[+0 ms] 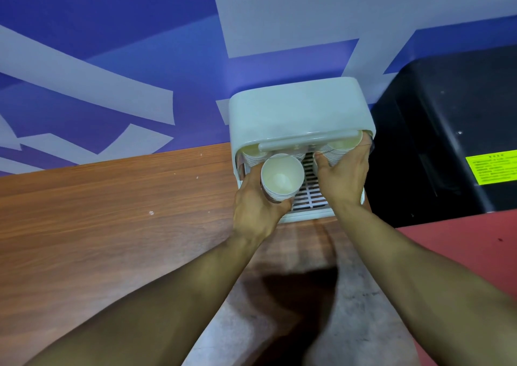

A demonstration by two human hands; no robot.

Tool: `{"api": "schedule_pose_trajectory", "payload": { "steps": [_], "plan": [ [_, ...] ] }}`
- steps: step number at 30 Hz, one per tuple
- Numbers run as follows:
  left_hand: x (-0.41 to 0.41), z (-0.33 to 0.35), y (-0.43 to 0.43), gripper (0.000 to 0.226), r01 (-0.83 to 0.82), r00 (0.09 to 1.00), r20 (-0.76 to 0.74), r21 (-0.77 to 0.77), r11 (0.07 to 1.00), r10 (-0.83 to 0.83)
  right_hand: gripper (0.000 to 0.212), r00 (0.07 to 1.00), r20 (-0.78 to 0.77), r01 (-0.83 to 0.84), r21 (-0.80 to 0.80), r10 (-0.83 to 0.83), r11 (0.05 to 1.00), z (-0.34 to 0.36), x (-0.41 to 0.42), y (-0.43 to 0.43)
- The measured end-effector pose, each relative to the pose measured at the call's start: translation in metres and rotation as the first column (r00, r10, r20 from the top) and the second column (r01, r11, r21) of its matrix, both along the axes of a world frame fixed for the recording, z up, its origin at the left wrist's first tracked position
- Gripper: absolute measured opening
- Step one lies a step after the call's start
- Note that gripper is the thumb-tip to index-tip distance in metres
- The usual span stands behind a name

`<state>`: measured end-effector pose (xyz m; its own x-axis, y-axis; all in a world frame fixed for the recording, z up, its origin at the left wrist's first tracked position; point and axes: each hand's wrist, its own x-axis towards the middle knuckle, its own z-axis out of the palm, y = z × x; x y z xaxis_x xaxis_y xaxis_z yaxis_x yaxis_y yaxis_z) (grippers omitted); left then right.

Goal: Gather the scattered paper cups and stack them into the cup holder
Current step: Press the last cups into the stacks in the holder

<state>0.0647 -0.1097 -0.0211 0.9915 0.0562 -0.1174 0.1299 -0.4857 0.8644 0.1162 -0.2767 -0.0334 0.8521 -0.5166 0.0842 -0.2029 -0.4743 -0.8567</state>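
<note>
1. Wooden counter (pixel 112 212): one, seen beneath both forearms and extending left of the left hand.
2. Black appliance (pixel 447 142): one, set just right of the right hand; one yellow label (pixel 492 168) is borne on its side.
3. Cup holder (pixel 296 111): one white box, placed directly beyond both hands, with its open front turned toward them. Its slatted floor (pixel 310 192) is seen between the hands.
4. Left hand (pixel 257 206): curled round one stack of paper cups (pixel 282 178) at the holder's front. The long axis is tilted and the mouth is turned up toward the camera.
5. Right hand (pixel 344 181): wrapped round a second stack (pixel 342 146) inside the holder, mouth upward.
6. Third stack (pixel 251 153): lodged inside the holder, just beyond the left fingers.
</note>
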Motion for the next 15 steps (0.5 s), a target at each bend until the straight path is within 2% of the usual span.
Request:
{"api": "schedule_pose_trajectory", "payload": {
  "steps": [5,15],
  "plan": [
    [0.0,-0.001,0.001,0.076,0.008,1.0,-0.006,-0.009,1.0,-0.008,0.083,0.998,0.03,0.058,-0.019,-0.058,0.998,-0.001,0.001,0.008],
    [-0.002,0.001,-0.004,0.072,0.012,1.0,0.009,0.001,1.0,-0.012,0.071,1.0,-0.017,-0.017,-0.096,0.015,0.995,-0.002,0.012,-0.007]
  ]
}}
